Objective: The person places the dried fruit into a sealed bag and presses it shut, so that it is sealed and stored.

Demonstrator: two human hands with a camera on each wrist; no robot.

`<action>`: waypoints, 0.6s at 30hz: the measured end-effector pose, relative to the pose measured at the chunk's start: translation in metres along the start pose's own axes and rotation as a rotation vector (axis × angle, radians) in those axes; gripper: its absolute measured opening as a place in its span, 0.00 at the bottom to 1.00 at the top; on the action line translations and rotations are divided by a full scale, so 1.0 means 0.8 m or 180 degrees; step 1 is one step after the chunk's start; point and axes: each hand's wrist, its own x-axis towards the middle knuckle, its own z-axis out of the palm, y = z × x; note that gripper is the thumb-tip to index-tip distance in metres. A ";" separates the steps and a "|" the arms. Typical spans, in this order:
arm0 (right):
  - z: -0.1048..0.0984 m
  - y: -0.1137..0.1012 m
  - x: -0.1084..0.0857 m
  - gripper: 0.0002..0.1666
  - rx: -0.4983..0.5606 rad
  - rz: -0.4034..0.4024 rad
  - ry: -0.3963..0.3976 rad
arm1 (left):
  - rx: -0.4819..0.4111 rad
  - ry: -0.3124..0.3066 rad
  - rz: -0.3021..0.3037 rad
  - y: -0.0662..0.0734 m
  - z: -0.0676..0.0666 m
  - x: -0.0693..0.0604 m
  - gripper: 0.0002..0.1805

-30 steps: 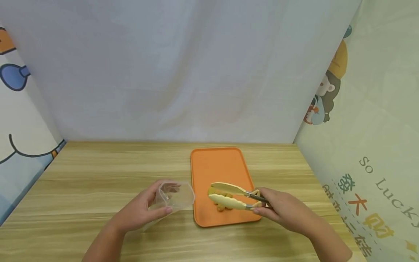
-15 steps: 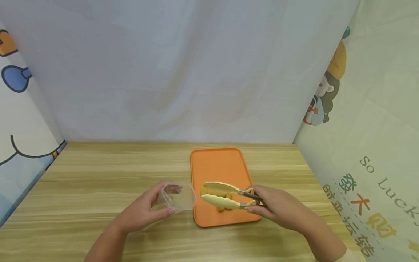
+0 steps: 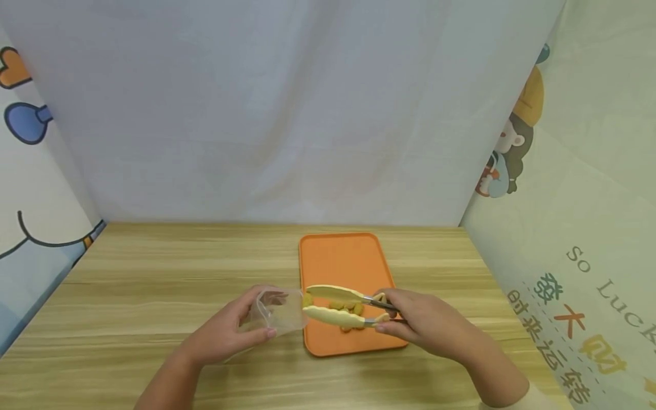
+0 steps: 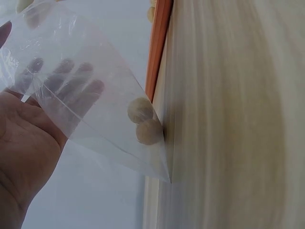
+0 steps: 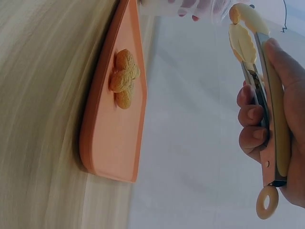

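My left hand [image 3: 225,330] holds a clear plastic bag [image 3: 282,313], thumb in front and fingers behind, with its mouth towards the right. Two round brown pieces [image 4: 148,131] lie in the bag's lower corner in the left wrist view. My right hand [image 3: 430,324] grips a pair of tongs [image 3: 335,317] with cream scalloped tips. Between those tips is a golden-brown snack piece [image 3: 307,300], at the bag's mouth. Several similar bumpy snack pieces [image 5: 123,78] sit together on the orange tray [image 3: 343,256], partly hidden by the tongs in the head view.
The tray lies on a wood-grain table [image 3: 195,256], just right of the bag. A pale cloth [image 3: 256,114] hangs behind the table. Printed sheets stand at the left and right sides.
My right hand has carried the tongs and the snack piece leftwards, from over the tray to the bag's mouth. The left hand and bag have shifted slightly right.
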 end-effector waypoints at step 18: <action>0.011 -0.003 0.015 0.24 -0.0211 -0.0147 0.0033 | 0.0083 -0.0003 0.0070 -0.004 -0.001 0.003 0.33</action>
